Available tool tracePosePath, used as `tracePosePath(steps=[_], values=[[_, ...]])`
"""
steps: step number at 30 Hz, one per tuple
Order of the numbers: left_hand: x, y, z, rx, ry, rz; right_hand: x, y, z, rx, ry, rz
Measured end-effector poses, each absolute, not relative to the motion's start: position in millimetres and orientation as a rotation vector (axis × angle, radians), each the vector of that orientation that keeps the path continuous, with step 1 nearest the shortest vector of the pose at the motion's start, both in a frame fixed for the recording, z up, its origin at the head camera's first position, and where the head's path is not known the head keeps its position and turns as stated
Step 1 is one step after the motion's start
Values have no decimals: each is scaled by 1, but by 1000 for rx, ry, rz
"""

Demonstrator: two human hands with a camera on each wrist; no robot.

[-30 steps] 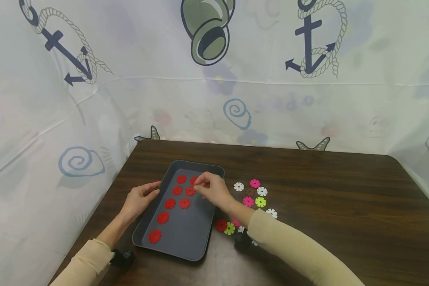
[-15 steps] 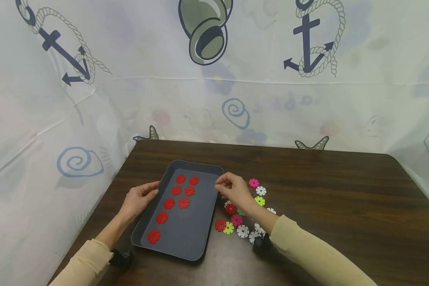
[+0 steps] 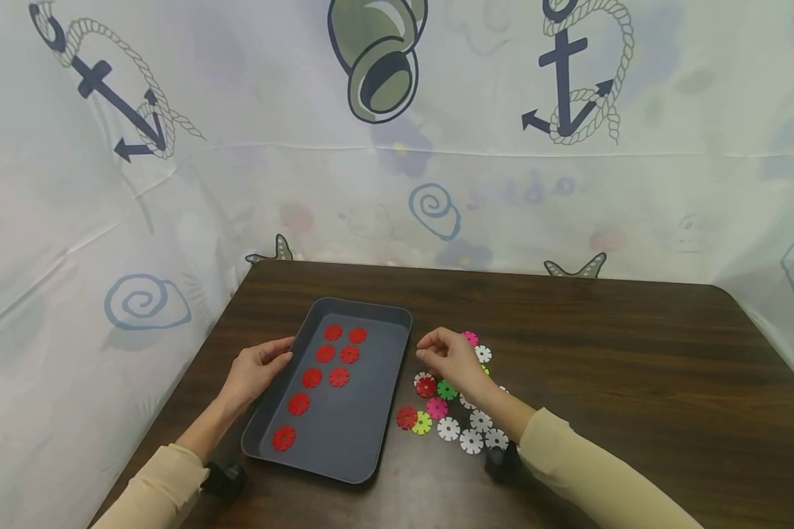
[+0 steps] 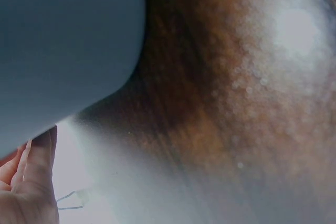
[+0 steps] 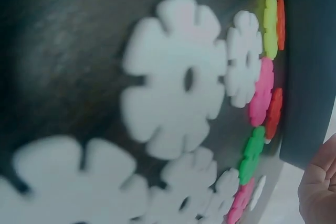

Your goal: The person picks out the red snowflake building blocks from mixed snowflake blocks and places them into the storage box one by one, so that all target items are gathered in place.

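My left hand (image 3: 254, 371) holds the left rim of a dark grey baking tray (image 3: 364, 441), thumb and fingers at its edge. In the left wrist view, the fingers (image 4: 39, 163) reach along the outside of the tray wall. Inside the tray lie several red notched discs (image 3: 298, 403), in two uneven columns. Just right of the tray, my right hand (image 3: 455, 360) hovers over a loose group of notched discs, fingers loosely bent. No disc shows between its fingertips. Beneath it are a green disc (image 3: 446, 389), a pink disc (image 3: 437, 408) and white discs (image 3: 471, 441).
Near the tray's right side lie a red disc (image 3: 406, 418) and a yellow-green disc (image 3: 422, 422). A pink disc (image 3: 470, 338) and a white disc (image 3: 483, 353) are farther back. Everything rests on a dark wooden table (image 3: 602, 353), before a printed cloth (image 3: 304, 184).
My right hand has moved right, from above the tray to above the loose discs. The red disc at the top right of the tray has come into full view. My left hand stays at the rim.
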State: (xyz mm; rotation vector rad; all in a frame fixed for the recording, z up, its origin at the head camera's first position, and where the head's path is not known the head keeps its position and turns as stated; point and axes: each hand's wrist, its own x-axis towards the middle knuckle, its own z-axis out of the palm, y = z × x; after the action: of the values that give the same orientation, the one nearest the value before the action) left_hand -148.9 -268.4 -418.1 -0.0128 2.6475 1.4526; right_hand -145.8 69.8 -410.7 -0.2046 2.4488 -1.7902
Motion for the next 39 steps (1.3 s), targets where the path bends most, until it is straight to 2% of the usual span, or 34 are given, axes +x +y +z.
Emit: tracePosePath(steps=[21,39], values=[[-148,-270,-421,25,2671,1414,-139,84,-429,-448,2574,-1451],[-147,-268,-417,11,2648,1449,-139,79,-427,-579,2711,-1187]])
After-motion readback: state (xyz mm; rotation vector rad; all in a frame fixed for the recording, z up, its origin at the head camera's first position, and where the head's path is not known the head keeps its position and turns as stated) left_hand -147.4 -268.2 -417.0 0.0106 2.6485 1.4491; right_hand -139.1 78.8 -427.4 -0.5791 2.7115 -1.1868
